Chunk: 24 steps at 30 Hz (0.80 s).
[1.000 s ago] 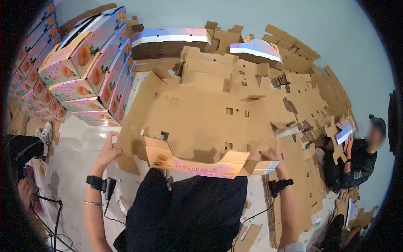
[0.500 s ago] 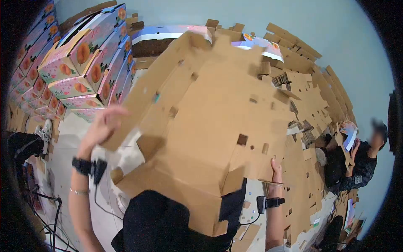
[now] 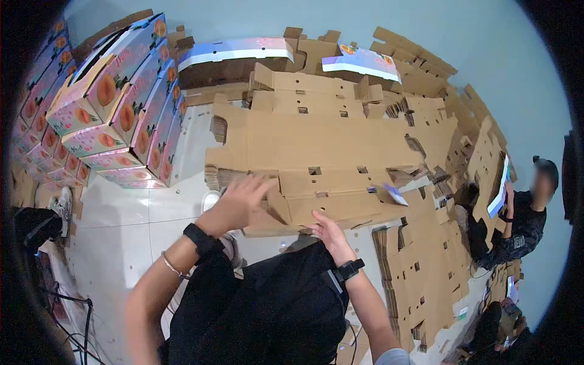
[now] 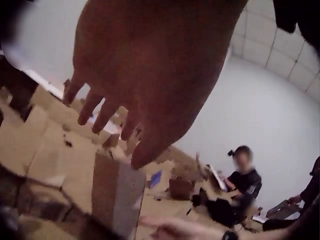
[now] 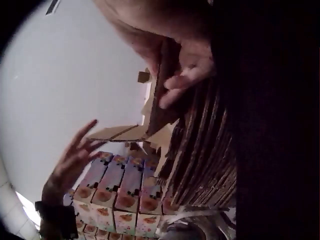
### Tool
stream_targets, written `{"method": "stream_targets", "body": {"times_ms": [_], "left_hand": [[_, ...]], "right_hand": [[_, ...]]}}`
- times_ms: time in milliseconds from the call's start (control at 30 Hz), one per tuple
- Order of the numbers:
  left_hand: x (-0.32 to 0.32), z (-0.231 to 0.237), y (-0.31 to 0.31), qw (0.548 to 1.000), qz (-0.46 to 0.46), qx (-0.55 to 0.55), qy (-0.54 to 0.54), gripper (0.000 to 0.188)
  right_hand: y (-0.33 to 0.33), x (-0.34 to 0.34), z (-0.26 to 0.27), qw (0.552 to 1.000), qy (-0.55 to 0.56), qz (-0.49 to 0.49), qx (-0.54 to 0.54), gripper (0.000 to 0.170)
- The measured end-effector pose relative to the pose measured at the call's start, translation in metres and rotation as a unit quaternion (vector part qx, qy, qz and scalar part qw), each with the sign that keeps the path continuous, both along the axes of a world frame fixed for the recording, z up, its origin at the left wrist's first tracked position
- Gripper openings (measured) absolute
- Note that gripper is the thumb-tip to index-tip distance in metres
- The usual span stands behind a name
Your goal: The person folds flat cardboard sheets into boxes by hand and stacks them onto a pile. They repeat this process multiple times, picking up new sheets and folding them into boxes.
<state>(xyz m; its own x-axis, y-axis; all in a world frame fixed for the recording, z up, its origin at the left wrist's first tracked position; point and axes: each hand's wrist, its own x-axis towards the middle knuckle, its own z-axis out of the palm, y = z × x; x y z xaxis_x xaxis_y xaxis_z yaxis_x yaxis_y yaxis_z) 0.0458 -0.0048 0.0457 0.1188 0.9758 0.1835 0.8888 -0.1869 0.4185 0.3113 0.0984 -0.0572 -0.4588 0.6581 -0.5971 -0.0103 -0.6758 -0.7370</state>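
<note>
A brown cardboard box blank (image 3: 328, 204) lies over a stack of flat cardboard sheets (image 5: 207, 145), with its front panel bent up near the person's lap. At the middle of that panel's edge, the right hand (image 3: 331, 234) grips the cardboard, thumb on the inner face. The left hand (image 3: 246, 198) hovers at the blank's left end with fingers spread, beside a raised end flap (image 3: 278, 204). In the right wrist view, the left fingertips reach the edge of a flap (image 5: 117, 133). A small blue-and-white printed flap (image 3: 395, 194) sticks up at the blank's right end.
Peach-printed boxes (image 3: 115, 103) are stacked at the left. More flat cardboard (image 3: 420, 274) covers the floor on the right, where another person (image 3: 517, 213) handles a cardboard sheet (image 3: 486, 164). Printed cartons (image 3: 237, 52) stand along the wall. Black cables (image 3: 73, 310) lie at lower left.
The blank was tilted up between widely spaced hands; now one lies low over the stack with its front panel raised. Both hands have come inward. The other person's cardboard has turned.
</note>
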Motion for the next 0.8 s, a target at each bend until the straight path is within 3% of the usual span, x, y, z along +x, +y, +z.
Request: {"method": "stream_targets", "body": {"times_ms": [33, 100, 233, 300, 333, 367, 400, 433, 467, 500, 533, 567, 600, 633, 667, 733, 800], "left_hand": [[-0.008, -0.015, -0.002, 1.0, -0.001, -0.001, -0.001, 0.06], [-0.021, -0.029, -0.006, 0.986, 0.052, -0.071, 0.143, 0.062], [-0.023, -0.036, -0.012, 0.977, 0.059, -0.085, 0.187, 0.064], [-0.019, -0.048, -0.014, 0.974, 0.031, 0.033, 0.221, 0.067], [-0.017, -0.061, -0.016, 0.974, 0.029, 0.032, 0.221, 0.067], [-0.015, -0.078, -0.02, 0.984, 0.014, -0.028, 0.175, 0.07], [-0.015, -0.088, -0.022, 0.988, -0.001, -0.089, 0.127, 0.075], [-0.015, -0.087, -0.022, 0.988, 0.0, -0.09, 0.127, 0.075], [-0.013, -0.086, -0.021, 0.988, 0.017, -0.149, 0.043, 0.083], [-0.013, -0.085, -0.022, 0.977, 0.036, -0.206, -0.042, 0.092], [-0.016, -0.085, -0.019, 0.976, 0.039, -0.21, -0.046, 0.092], [-0.02, -0.084, -0.014, 0.975, 0.049, -0.208, -0.061, 0.096], [-0.022, -0.083, -0.01, 0.975, 0.057, -0.204, -0.075, 0.1], [-0.022, -0.082, -0.008, 0.974, 0.057, -0.204, -0.076, 0.1], [-0.02, -0.081, -0.005, 0.973, 0.05, -0.222, -0.04, 0.098], [-0.017, -0.096, -0.005, 0.97, 0.042, -0.238, -0.006, 0.096], [-0.021, -0.137, -0.012, 0.997, 0.019, -0.07, 0.027, 0.092]], "right_hand": [[-0.004, -0.002, 0.003, 1.0, 0.003, -0.004, 0.019, 0.046], [-0.008, -0.004, 0.007, 0.999, 0.006, -0.008, 0.035, 0.05], [-0.002, -0.007, 0.006, 0.996, -0.036, 0.058, 0.059, 0.05], [0.004, -0.004, 0.001, 0.993, -0.041, 0.096, 0.05, 0.049], [0.011, 0.0, -0.002, 0.987, -0.013, 0.163, 0.013, 0.05], [0.016, 0.003, -0.004, 0.973, 0.016, 0.23, -0.025, 0.052], [0.013, 0.003, 0.013, 0.973, 0.016, 0.23, -0.026, 0.052], [0.005, 0.001, 0.046, 0.943, 0.001, 0.333, -0.023, 0.05], [0.001, 0.0, 0.068, 0.901, -0.014, 0.433, -0.02, 0.048], [0.005, 0.006, 0.076, 0.893, -0.043, 0.437, 0.097, 0.047], [0.014, 0.019, 0.08, 0.873, -0.071, 0.435, 0.21, 0.045], [0.043, 0.042, 0.057, 0.908, 0.123, 0.295, 0.272, 0.032], [0.081, 0.063, 0.065, 0.875, -0.084, 0.234, 0.415, 0.026], [0.113, 0.093, 0.037, 0.784, -0.201, 0.05, 0.585, 0.027], [0.128, 0.112, 0.042, 0.632, -0.443, -0.016, 0.635, 0.03], [0.144, 0.165, 0.016, 0.521, -0.656, 0.106, 0.535, 0.04], [0.148, 0.204, -0.036, 0.515, -0.639, 0.101, 0.562, 0.045]]}}
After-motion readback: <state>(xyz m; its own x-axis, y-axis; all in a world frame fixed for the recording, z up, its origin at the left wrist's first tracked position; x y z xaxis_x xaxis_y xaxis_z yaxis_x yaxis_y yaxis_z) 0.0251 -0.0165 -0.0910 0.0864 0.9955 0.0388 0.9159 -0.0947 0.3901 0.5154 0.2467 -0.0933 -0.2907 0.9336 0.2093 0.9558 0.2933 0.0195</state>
